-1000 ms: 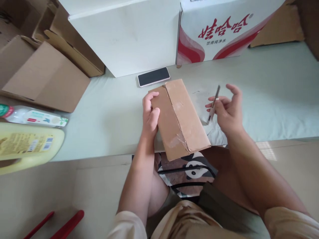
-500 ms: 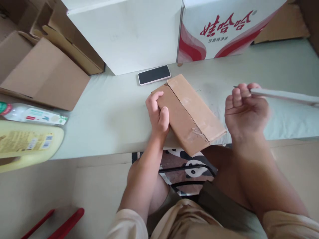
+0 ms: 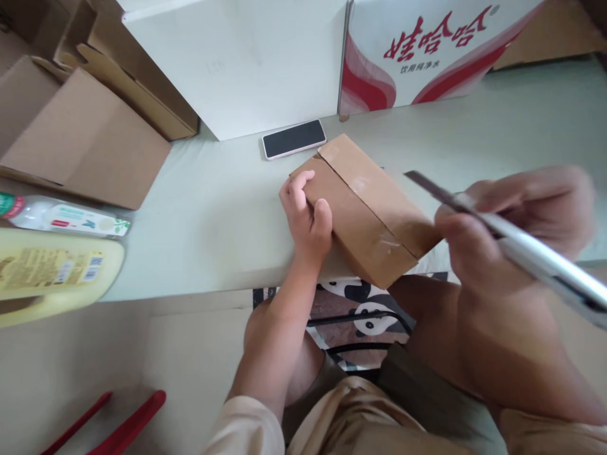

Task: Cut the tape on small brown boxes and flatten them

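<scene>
A small brown cardboard box (image 3: 360, 196) rests at the front of the table, tilted over its edge, with a seam along its top and a scrap of clear tape near the front end. My left hand (image 3: 308, 218) grips the box's left side, fingers curled over the upper corner. To the right, my right hand (image 3: 512, 221) is closed around a silver utility knife (image 3: 535, 249), held in the air. The knife's dark blade points up and left, above the right part of the box and apart from it.
A phone (image 3: 294, 139) lies behind the box. White cartons (image 3: 246, 69) stand at the back, one with red lettering (image 3: 441, 38). On the left are brown cardboard boxes (image 3: 90, 133), a plastic bottle (image 3: 71, 215) and a yellow jug (image 3: 57, 272). Red bars (image 3: 133, 420) show on the floor.
My right hand has turned over and come nearer the camera, and the knife's blade now points up and left over the box. The box has tilted slightly under my left hand.
</scene>
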`<state>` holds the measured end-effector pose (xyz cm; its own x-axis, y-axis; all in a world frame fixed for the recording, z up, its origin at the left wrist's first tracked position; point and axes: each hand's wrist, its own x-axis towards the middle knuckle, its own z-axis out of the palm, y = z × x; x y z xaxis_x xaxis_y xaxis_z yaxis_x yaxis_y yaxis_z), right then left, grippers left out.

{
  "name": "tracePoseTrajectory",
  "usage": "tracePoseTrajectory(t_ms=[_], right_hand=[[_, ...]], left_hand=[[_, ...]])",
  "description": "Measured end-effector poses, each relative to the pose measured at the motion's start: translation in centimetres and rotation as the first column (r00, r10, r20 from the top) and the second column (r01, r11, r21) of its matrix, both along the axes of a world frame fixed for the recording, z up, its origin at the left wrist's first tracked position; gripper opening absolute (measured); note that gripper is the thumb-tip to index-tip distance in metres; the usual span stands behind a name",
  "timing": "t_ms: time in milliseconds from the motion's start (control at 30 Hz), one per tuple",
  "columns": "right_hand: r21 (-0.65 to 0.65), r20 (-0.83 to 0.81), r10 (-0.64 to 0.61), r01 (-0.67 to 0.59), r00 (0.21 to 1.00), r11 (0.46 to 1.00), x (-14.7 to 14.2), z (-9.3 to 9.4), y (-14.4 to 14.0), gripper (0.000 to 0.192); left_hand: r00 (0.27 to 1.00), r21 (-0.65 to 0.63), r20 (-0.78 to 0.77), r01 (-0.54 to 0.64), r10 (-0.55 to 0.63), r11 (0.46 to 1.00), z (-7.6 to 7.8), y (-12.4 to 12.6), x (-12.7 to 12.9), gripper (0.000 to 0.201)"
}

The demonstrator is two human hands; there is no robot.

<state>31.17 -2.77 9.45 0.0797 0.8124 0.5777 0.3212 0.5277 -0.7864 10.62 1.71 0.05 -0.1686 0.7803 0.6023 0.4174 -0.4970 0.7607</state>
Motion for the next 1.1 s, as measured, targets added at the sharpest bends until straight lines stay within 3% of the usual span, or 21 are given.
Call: tracePoseTrajectory(t_ms=[133,233,367,667,967,1100], right_hand=[[-0.041,0.264,0.192,-0.188,0.945,0.981,-0.9,0.1,-0.3,0.017],[-0.028,0.414,0.144,-0.146,0.899,0.989,-1.2,0.1,-0.1,0.016],[-0.003,0.489,0.071,-0.080,0.869,0.997,-1.5,0.0,0.0,0.016],[-0.062,0.488,0.026,0.006,0.872,0.998,-1.6,-0.3,-0.1,0.021],[-0.010,0.423,-0.005,0.010,0.906,1.000,-1.9,-0.2,0.3,0.015],[0.047,0.356,-0.079,0.066,0.931,0.997,-1.7,-0.9,-0.2,0.016]], left_hand=[[1.000,-0.017,-0.019,0.017,-0.017,1.000,-0.2,0.1,-0.1,0.049],[0.999,-0.023,-0.029,0.030,-0.031,0.999,-0.4,0.3,-0.1,0.051],[0.999,-0.015,-0.028,0.033,-0.034,0.999,-0.7,0.4,-0.1,0.051],[0.999,-0.028,-0.027,0.044,-0.045,0.999,-0.9,0.4,-0.3,0.050],[0.999,-0.029,0.009,0.053,-0.053,0.998,-0.9,0.5,-0.2,0.050],[0.999,-0.047,-0.007,0.040,-0.040,0.998,-0.9,0.4,-0.2,0.051]])
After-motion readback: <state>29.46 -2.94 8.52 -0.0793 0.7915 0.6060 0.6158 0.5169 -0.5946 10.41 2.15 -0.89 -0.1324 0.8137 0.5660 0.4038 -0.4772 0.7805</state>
